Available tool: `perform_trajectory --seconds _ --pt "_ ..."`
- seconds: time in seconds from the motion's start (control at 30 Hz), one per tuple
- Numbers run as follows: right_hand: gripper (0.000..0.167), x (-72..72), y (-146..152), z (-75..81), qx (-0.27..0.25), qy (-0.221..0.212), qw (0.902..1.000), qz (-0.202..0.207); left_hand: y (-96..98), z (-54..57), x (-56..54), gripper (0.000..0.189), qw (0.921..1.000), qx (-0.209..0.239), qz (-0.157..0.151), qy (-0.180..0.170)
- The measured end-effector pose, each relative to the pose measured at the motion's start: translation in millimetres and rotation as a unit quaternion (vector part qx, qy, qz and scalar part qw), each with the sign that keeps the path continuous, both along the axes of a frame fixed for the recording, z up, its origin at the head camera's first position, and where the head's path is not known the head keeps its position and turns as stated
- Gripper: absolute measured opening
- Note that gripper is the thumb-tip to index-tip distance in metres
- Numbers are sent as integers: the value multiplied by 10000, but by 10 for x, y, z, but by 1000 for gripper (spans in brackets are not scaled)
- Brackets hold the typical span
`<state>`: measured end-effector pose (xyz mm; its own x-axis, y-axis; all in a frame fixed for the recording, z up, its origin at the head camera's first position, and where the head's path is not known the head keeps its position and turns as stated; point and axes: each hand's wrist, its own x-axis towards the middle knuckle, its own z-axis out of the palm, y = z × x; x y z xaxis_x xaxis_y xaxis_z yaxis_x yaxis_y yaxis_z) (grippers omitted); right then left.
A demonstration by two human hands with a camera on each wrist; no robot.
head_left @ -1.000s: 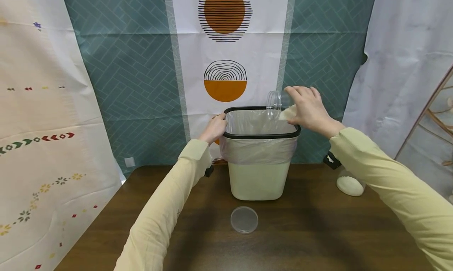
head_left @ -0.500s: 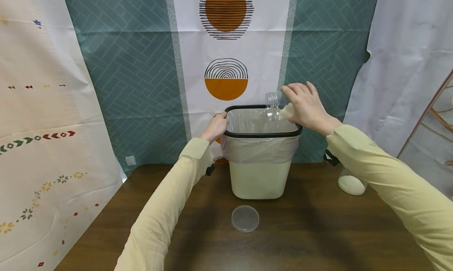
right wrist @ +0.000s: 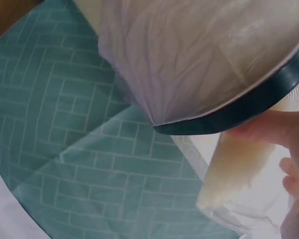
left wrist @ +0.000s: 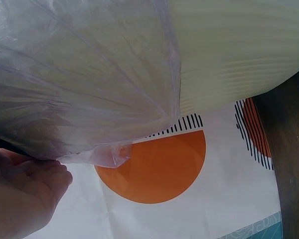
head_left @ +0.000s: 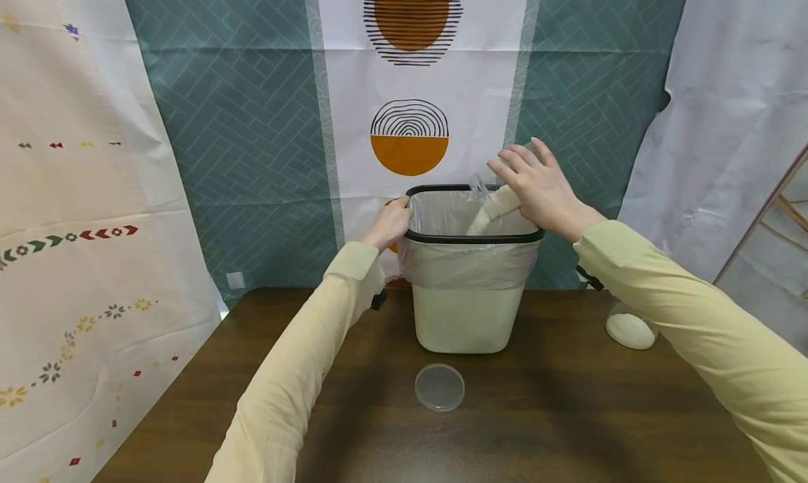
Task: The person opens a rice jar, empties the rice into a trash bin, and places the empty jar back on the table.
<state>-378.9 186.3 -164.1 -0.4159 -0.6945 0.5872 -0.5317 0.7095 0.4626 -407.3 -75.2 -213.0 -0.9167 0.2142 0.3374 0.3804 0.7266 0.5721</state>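
Observation:
A pale waste bin with a black rim and a clear liner bag stands on the table. My left hand grips the bin's left rim; in the left wrist view its fingers sit curled at the black edge. Over the right side of the opening, my right hand holds a clear jar tilted with its mouth down to the left. White grainy contents run from the jar into the bin. Where they land inside is hidden by the bin's front wall.
A clear round lid lies on the dark wooden table in front of the bin. To the right, partly behind my right sleeve, is another clear jar with white contents. A patterned cloth hangs close behind the bin.
My right hand has tipped the jar further down to the left, and the white contents now pour out of its mouth. My left hand stays on the rim; the view has shifted slightly.

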Motion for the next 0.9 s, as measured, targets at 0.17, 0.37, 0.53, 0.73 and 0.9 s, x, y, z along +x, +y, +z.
perform_trajectory --seconds 0.17,0.37,0.53,0.73,0.9 --pt "62 -14 -26 -7 192 444 9982 351 11 11 2 44 10000 -63 39 18" --pt "57 -7 -51 8 309 606 9967 444 12 16 11 44 10000 -35 28 -32" --pt "59 3 -69 19 654 772 9940 417 5 14 10 44 9999 -147 17 8" --pt "61 16 -109 1 1516 1250 9803 189 5 15 19 43 9999 -140 32 -37" --pt "64 51 -137 -16 1763 1119 9780 -31 7 11 7 44 9999 -92 38 -17"
